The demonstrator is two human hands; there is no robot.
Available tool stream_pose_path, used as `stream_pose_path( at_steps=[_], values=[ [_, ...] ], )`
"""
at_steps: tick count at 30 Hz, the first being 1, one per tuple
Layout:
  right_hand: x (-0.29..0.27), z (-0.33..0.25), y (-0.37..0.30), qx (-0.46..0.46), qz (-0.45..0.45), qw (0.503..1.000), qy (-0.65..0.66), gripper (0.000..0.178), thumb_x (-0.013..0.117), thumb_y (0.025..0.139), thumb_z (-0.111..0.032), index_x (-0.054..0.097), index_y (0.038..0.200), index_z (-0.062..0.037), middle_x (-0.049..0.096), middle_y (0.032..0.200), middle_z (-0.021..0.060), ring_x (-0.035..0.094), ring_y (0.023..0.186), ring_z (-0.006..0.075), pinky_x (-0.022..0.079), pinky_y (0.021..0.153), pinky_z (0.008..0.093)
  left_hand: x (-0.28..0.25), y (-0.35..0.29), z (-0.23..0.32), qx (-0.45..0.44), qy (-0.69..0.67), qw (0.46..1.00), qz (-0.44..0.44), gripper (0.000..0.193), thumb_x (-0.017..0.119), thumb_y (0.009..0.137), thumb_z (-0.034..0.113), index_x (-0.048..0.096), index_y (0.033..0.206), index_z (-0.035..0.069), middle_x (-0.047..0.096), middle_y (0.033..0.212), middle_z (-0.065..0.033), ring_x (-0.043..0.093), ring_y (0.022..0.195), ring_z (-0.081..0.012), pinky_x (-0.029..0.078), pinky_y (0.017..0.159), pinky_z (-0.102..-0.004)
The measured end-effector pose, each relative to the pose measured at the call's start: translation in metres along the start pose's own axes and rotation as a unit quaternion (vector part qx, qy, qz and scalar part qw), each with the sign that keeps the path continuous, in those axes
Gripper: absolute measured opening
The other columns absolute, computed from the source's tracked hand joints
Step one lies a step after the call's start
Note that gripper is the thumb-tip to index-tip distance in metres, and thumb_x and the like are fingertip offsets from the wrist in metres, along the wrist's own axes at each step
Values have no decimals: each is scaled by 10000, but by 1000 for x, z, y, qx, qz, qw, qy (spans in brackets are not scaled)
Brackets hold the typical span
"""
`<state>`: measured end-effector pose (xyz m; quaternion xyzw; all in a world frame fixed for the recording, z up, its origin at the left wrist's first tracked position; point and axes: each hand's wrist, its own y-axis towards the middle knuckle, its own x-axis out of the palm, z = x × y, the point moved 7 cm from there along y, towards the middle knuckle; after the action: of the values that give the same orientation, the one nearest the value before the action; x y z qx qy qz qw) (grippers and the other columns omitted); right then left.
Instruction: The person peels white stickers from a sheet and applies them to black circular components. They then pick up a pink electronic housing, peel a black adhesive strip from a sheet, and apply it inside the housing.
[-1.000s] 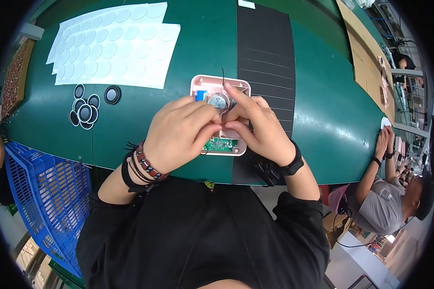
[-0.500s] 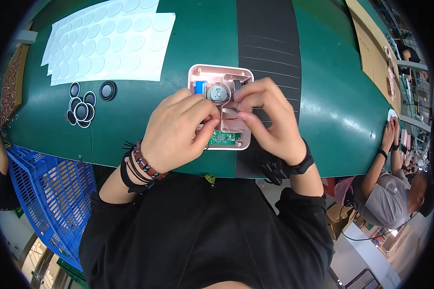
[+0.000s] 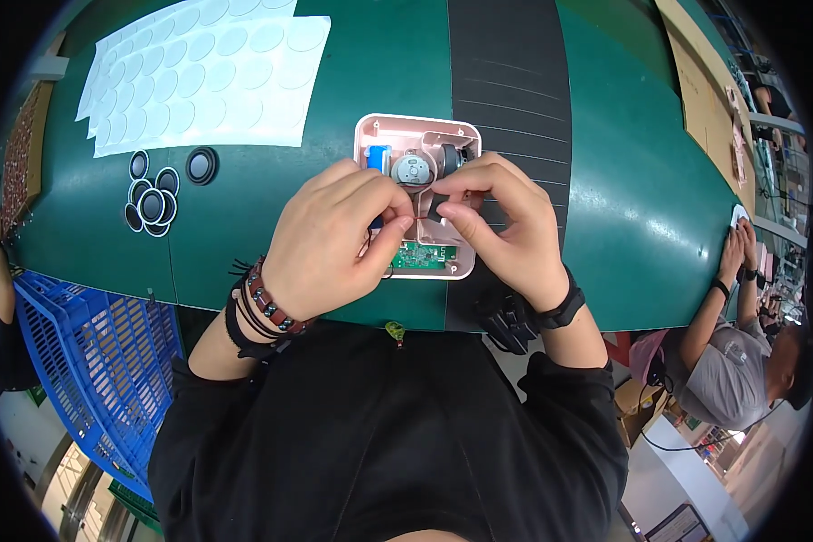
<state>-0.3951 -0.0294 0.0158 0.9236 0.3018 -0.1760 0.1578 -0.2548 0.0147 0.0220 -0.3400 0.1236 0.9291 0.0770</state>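
Note:
A pink plastic housing [image 3: 472, 135] lies open on the dark strip of the table in front of me. Inside it are a round silver motor [image 3: 413, 169], a blue part [image 3: 376, 157], a black round part [image 3: 451, 160] and a green circuit board [image 3: 425, 256]. My left hand [image 3: 339, 230] covers the housing's left side, thumb and forefinger pinched on a thin red wire [image 3: 422, 218]. Over the right side, my right hand [image 3: 506, 217] has its thumb and forefinger curved but apart, close to the wire; nothing shows held in it.
Several black discs with white rims [image 3: 153, 206] lie left of the housing, beside a thicker black ring [image 3: 202, 165]. White sheets of round stickers [image 3: 208, 81] lie at the far left. A blue crate [image 3: 99, 370] stands below the table's left edge. Another person [image 3: 732, 361] works at the right.
My right thumb and forefinger have shifted slightly left and up, and their tips now show apart. The red wire shows more plainly at my left fingertips. The housing stays in nearly the same place.

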Motion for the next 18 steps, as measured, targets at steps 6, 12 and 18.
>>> stream_pose_path(
  at_steps=[6, 12, 18],
  values=[
    [4, -11, 0, -47, -24, 997, -64, 307, 684, 766, 5, 626, 1063, -48, 626, 833, 24, 540, 704, 128, 428, 729, 277, 1, 0, -2, -6, 1, 1000, -8, 72, 645, 778, 91, 575, 781, 73, 580, 716, -29, 549, 726, -230, 441, 661, -341],
    [6, 0, -1, 17, -19, 999, -48, 366, 695, 755, 6, 599, 1103, -53, 630, 793, 1, 536, 707, 111, 377, 781, 263, 0, 1, -2, -9, -6, 1000, -11, 80, 653, 784, 99, 577, 779, 77, 577, 710, -26, 548, 723, -228, 439, 662, -341],
    [9, 4, -2, 28, -16, 999, -41, 401, 700, 751, 5, 585, 1130, -54, 629, 786, -2, 532, 702, 107, 374, 782, 261, 1, 1, -3, -6, -4, 1000, -6, 80, 658, 782, 100, 581, 782, 79, 577, 706, -25, 549, 720, -225, 438, 661, -341]
  ],
)
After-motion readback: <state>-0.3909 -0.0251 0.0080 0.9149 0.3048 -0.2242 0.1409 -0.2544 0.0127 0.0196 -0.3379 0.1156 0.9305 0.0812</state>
